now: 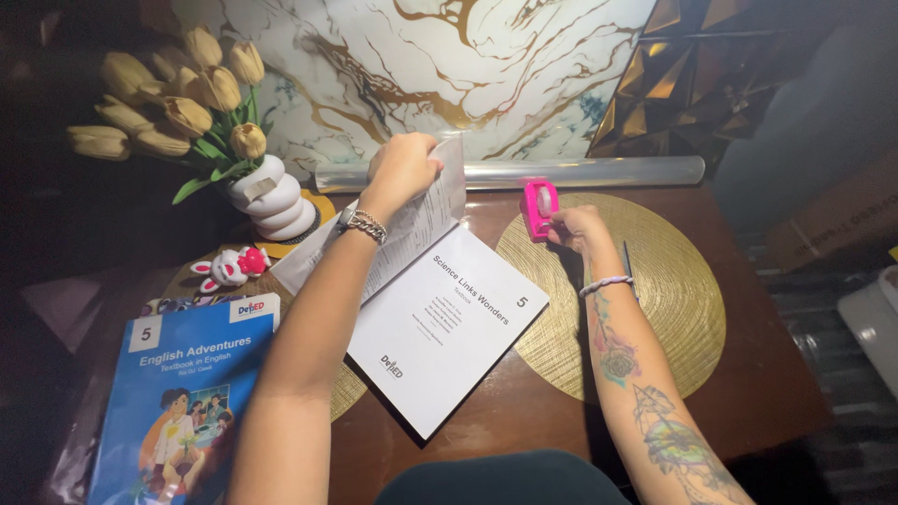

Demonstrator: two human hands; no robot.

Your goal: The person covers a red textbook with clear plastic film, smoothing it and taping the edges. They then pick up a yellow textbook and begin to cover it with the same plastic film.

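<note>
Blue textbook [182,402]: nearest to us at the lower left, lying flat on the dark wooden table [748,393], set aside from the hands and untouched.
White-paged book [449,323]: we see it lying open in the middle of the table, its title page facing up, tilted so one corner points toward us; it lies partly on the left edge of the round gold placemat [655,299].
Left hand [402,168]: we have it curled closed around the lifted cover [426,210] of that book, pinching the top edge between thumb and fingers, apparently to hold the cover raised off the page.
Right hand [575,224]: resting on the gold placemat, fingers bent and closed on the pink tape dispenser [539,206], which stands upright on the mat just beside the book, seemingly steadied so tape can be drawn.
Dark pen-like stick [629,266]: lying on the mat beside our right wrist; we cannot tell exactly what it is.
Pink and white trinket [232,266]: left of the book, near the vase.
White ringed vase [271,201]: holding pale yellow tulips [178,103], well left of the hands.
Clear plastic roll [580,171]: farthest back, lying along the foot of the marbled wall panel [524,65], behind both hands.
</note>
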